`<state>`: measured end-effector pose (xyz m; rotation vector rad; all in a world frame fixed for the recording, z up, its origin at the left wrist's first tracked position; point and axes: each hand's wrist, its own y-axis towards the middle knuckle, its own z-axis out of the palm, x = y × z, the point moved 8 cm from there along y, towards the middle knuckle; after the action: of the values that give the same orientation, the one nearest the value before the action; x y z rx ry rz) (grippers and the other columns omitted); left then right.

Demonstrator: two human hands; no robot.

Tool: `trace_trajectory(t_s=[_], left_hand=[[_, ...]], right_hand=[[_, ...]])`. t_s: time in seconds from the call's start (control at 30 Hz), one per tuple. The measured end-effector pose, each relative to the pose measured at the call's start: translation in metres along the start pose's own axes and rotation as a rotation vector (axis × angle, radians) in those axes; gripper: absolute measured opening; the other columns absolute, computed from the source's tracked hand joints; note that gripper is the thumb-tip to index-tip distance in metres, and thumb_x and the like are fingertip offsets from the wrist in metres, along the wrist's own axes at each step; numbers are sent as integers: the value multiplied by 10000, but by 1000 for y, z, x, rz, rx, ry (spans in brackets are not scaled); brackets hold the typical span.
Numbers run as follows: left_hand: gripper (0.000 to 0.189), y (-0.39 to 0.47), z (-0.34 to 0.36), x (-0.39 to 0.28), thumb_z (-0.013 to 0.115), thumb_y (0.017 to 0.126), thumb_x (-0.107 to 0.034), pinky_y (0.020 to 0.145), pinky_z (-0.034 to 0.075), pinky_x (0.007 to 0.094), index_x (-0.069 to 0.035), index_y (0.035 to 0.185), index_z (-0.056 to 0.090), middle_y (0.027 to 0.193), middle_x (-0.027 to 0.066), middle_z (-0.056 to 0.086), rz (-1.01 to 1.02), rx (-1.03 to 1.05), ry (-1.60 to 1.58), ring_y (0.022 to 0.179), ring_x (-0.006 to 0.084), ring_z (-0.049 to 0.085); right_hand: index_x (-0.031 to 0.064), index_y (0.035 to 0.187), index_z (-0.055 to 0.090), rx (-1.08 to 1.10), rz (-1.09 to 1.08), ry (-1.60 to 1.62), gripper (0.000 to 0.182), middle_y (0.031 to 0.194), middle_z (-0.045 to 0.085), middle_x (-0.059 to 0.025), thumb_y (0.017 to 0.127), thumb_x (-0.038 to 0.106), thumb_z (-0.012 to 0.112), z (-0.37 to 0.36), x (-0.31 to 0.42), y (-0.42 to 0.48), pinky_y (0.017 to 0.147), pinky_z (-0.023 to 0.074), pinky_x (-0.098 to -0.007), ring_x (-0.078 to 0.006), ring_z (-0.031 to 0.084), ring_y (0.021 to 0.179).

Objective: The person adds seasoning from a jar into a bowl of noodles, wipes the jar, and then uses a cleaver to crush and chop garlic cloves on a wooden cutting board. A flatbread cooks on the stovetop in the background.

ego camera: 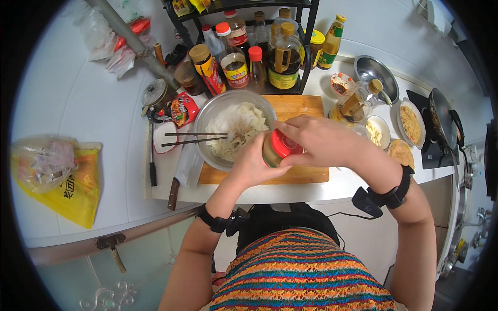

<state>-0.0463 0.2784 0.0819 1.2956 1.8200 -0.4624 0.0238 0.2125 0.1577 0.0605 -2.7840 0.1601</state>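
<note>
My left hand is wrapped round the body of a seasoning jar, held tilted over the front right rim of a metal bowl. My right hand grips the jar's red lid, which sits on the jar. The metal bowl stands on a wooden cutting board and holds pale, flat slices or wide noodles with white and brownish seasoning on top. A pair of dark chopsticks lies across the bowl's left rim, tips inside.
A kitchen knife lies left of the board, its handle over the counter edge. Behind stands a black rack with several sauce bottles. To the right are an oil jug, a bowl of chopped garlic, an oval noodle dish and a pan.
</note>
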Motion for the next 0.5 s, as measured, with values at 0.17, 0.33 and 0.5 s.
trace_trajectory(t_s=[0.17,0.33,0.5], left_hand=[[649,-1,11,-2,789,567,-268,781,470,357,-25,1078,471,994,141,572,-62,62,-46,904,265,587],[666,6,12,-10,778,583,-263,790,471,355,-28,1116,454,1000,141,572,7,35,-69,914,271,585],[707,5,17,-2,768,595,-272,811,467,361,-21,1161,425,1014,167,570,31,19,-262,938,287,584]], right_hand=[[-36,1149,493,48,252,16,714,793,606,-209,749,552,558,6,-16,4,654,476,-410,-365,590,733],[55,1188,495,-135,200,80,660,715,575,-188,758,554,547,-2,-19,-5,602,467,-413,-357,582,680],[182,1311,375,14,24,92,686,773,550,-178,760,547,558,3,-16,-16,634,452,-411,-344,578,721]])
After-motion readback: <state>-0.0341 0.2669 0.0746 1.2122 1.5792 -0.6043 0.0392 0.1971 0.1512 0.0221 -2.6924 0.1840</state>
